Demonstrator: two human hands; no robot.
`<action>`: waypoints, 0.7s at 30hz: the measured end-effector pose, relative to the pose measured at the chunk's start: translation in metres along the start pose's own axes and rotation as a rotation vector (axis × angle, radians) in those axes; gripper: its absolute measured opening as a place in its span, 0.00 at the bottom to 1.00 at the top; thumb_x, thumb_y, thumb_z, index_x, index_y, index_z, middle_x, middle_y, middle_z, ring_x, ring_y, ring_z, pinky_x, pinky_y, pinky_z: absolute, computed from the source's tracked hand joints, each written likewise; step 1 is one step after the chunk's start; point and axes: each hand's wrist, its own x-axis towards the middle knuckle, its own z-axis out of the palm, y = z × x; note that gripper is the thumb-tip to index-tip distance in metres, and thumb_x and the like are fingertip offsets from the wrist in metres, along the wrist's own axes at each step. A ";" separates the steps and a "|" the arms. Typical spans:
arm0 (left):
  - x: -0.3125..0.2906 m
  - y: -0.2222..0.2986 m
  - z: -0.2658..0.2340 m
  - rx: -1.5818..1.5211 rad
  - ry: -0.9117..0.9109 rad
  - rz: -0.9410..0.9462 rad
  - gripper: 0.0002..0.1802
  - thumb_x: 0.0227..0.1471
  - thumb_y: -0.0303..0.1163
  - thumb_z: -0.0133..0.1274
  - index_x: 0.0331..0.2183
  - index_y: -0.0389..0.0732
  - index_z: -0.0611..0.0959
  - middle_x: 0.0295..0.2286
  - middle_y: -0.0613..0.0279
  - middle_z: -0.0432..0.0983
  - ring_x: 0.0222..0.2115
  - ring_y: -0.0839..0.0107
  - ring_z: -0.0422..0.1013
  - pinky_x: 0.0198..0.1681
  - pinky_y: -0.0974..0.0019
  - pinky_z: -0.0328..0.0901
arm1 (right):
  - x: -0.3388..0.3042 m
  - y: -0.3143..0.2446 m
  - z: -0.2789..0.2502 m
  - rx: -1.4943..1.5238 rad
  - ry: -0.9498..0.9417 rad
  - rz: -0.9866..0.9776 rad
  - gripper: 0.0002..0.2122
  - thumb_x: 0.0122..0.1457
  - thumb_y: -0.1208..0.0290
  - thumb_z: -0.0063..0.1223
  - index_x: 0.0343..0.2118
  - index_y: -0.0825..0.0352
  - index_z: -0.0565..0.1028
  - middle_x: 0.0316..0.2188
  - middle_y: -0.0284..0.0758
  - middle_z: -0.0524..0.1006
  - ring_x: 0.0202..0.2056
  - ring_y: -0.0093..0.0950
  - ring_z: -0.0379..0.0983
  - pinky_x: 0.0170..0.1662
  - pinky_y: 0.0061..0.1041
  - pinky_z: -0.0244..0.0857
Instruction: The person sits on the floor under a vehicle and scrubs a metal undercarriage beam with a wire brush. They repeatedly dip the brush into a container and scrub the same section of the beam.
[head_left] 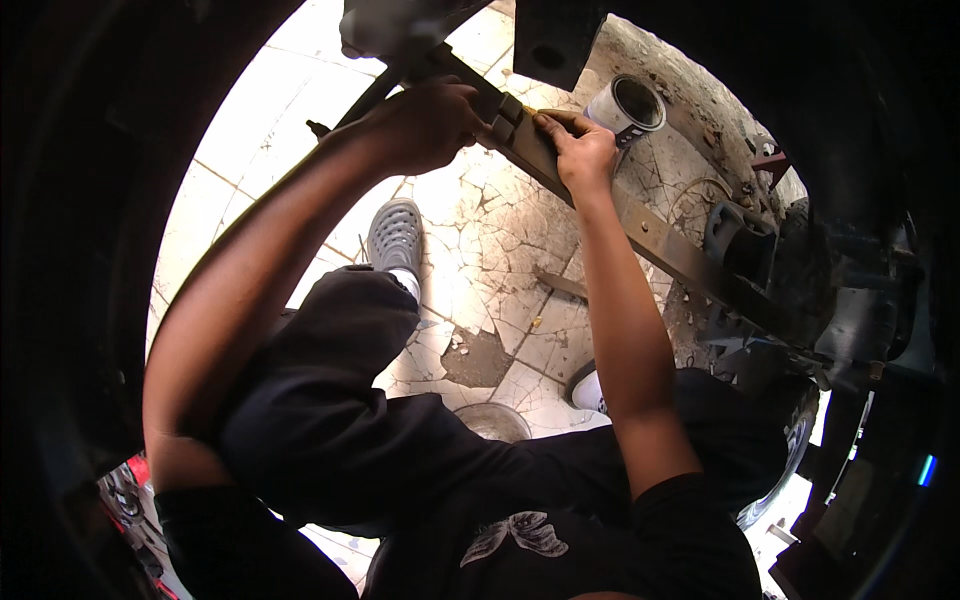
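A long metal bar (640,225) runs slantwise from the top middle down to the right. Near its upper end a dark block-shaped bracket (508,112) sits across it. My left hand (435,125) is closed at the bar's upper end, just left of the bracket; what its curled fingers hold is hidden. On the other side of the bracket, my right hand (583,152) pinches a small yellow piece (530,112) against or close to the bar. Most of that piece is covered by the fingertips.
An open tin can (638,103) stands beyond my right hand, beside a rough wall (700,90). Dark machine parts (850,300) crowd the right side. A black box-like part (558,45) hangs at the top. Cracked tiles (490,240) and a round dish (493,422) lie below.
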 end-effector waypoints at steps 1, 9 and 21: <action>-0.003 -0.004 0.005 0.014 0.053 0.015 0.13 0.61 0.29 0.56 0.43 0.49 0.92 0.43 0.55 0.80 0.51 0.56 0.75 0.56 0.53 0.72 | 0.003 -0.003 0.002 0.011 -0.020 0.018 0.08 0.60 0.65 0.72 0.40 0.61 0.90 0.33 0.30 0.89 0.35 0.18 0.81 0.43 0.21 0.73; 0.009 -0.007 -0.008 0.024 -0.056 0.029 0.15 0.56 0.24 0.56 0.41 0.48 0.92 0.35 0.55 0.82 0.44 0.57 0.78 0.50 0.55 0.73 | -0.017 0.004 0.004 -0.047 0.084 -0.212 0.08 0.56 0.63 0.73 0.37 0.57 0.90 0.33 0.40 0.86 0.35 0.34 0.84 0.44 0.31 0.75; 0.013 -0.002 -0.003 0.059 -0.119 0.027 0.13 0.59 0.26 0.57 0.44 0.42 0.91 0.48 0.43 0.81 0.52 0.49 0.76 0.57 0.53 0.71 | -0.026 0.020 0.004 -0.007 0.169 -0.505 0.08 0.51 0.73 0.74 0.35 0.55 0.91 0.29 0.38 0.85 0.30 0.34 0.81 0.36 0.30 0.73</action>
